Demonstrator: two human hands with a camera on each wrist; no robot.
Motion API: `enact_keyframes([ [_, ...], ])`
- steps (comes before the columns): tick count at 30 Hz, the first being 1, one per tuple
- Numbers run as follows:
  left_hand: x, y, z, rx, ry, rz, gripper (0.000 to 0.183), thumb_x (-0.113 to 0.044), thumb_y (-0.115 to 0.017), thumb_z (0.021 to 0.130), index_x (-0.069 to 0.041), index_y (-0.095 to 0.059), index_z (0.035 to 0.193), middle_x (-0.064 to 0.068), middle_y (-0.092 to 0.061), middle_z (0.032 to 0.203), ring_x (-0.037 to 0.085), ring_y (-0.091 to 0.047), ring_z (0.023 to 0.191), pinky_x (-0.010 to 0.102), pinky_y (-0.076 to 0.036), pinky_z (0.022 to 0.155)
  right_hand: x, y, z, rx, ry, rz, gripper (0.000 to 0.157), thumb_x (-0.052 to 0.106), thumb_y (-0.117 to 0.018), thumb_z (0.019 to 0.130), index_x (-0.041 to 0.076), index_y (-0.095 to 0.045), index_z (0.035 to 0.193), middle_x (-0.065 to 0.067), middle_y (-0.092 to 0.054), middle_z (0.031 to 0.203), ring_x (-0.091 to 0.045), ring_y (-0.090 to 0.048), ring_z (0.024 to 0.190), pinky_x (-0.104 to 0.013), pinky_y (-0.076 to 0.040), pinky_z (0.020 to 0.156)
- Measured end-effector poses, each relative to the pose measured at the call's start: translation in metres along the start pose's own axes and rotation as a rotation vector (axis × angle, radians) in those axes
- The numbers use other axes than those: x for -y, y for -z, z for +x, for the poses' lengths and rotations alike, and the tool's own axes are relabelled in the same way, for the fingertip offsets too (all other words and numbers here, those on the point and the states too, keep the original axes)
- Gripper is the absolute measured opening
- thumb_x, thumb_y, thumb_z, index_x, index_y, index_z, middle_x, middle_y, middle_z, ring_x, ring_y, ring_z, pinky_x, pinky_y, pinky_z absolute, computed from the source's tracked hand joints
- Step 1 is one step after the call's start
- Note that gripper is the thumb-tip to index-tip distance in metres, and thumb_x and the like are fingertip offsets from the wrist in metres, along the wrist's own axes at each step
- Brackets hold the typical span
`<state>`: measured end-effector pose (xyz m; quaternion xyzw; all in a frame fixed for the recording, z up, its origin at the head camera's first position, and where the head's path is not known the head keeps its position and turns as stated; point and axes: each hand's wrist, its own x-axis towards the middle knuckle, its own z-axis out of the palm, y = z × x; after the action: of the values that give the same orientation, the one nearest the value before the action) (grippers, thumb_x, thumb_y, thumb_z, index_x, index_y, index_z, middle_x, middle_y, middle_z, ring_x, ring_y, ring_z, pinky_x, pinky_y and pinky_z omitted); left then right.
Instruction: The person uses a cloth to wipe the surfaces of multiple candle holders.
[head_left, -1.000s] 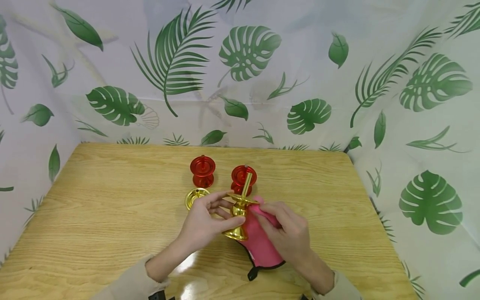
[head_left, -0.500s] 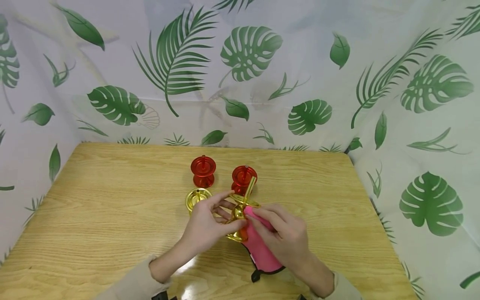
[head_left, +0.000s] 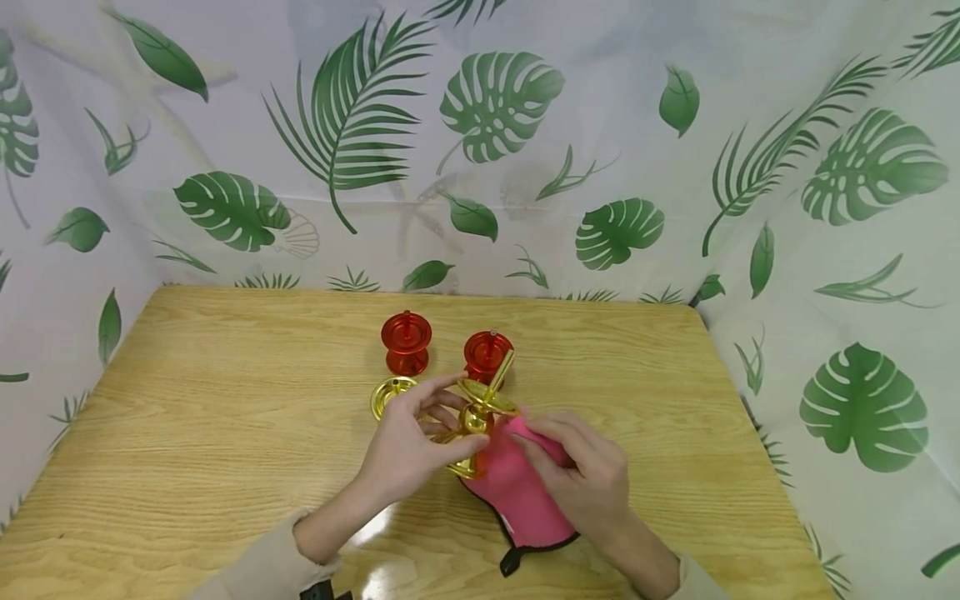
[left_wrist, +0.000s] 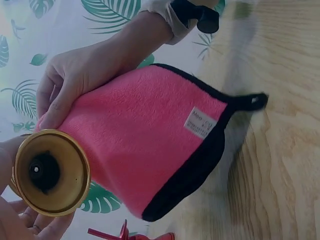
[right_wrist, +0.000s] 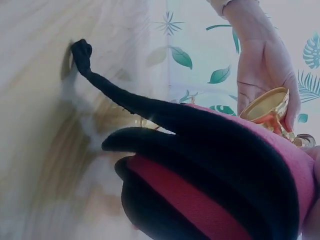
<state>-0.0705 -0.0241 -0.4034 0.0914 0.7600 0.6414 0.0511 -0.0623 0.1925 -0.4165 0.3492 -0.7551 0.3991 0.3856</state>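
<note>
My left hand (head_left: 405, 454) holds a gold candlestick (head_left: 476, 419) above the table, thumb in front and fingers behind its stem. The candlestick leans a little, its dish and post tipped to the right. In the left wrist view the hollow underside of its base (left_wrist: 71, 175) faces the camera. My right hand (head_left: 588, 479) pinches a bunched part of a pink cloth (head_left: 528, 508) close against the candlestick's right side, below the dish. The rest of the cloth hangs down, showing a black border, a hanging loop (left_wrist: 250, 102) and a white label (left_wrist: 200, 122).
Two red candle holders (head_left: 407, 335) stand toward the back of the wooden table (head_left: 225, 400), the right one partly behind the gold post. Another gold holder (head_left: 384, 393) is on the table, partly hidden by my left hand. Leaf-printed sheeting (head_left: 525, 225) surrounds the table.
My right hand has moved the bunched cloth leftward against the candlestick, then back a little to the right. The candlestick has tilted further right in my left hand.
</note>
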Motion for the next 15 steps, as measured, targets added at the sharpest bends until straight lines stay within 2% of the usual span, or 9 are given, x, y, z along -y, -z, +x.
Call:
enact_keyframes([
  [4, -0.002, 0.000, -0.001, -0.040, -0.047, 0.087, 0.070, -0.016, -0.088, 0.067, -0.026, -0.059, 0.129, 0.000, -0.071, 0.101, 0.016, -0.065, 0.081, 0.027, -0.056, 0.071, -0.002, 0.003, -0.006, 0.000, -0.016, 0.051, 0.015, 0.007, -0.081, 0.075, 0.001, -0.073, 0.087, -0.011, -0.072, 0.081, -0.017, -0.071, 0.072, -0.014, -0.056, 0.072],
  [10, 0.001, 0.002, -0.002, -0.089, -0.131, 0.221, 0.072, -0.015, -0.087, 0.066, -0.032, -0.058, 0.129, -0.004, -0.073, 0.098, 0.009, -0.068, 0.078, 0.023, -0.054, 0.066, -0.009, 0.011, -0.018, -0.009, -0.130, 0.085, 0.022, 0.000, -0.083, 0.068, 0.004, -0.073, 0.087, -0.012, -0.072, 0.081, -0.011, -0.070, 0.079, -0.012, -0.053, 0.074],
  [15, 0.005, 0.003, -0.004, -0.097, -0.287, 0.286, 0.071, -0.012, -0.086, 0.067, -0.026, -0.058, 0.131, -0.003, -0.071, 0.096, 0.008, -0.069, 0.080, 0.020, -0.056, 0.070, -0.015, 0.019, -0.022, -0.009, -0.225, 0.036, 0.028, -0.004, -0.084, 0.065, 0.007, -0.074, 0.089, -0.009, -0.071, 0.078, -0.002, -0.058, 0.064, -0.010, -0.045, 0.057],
])
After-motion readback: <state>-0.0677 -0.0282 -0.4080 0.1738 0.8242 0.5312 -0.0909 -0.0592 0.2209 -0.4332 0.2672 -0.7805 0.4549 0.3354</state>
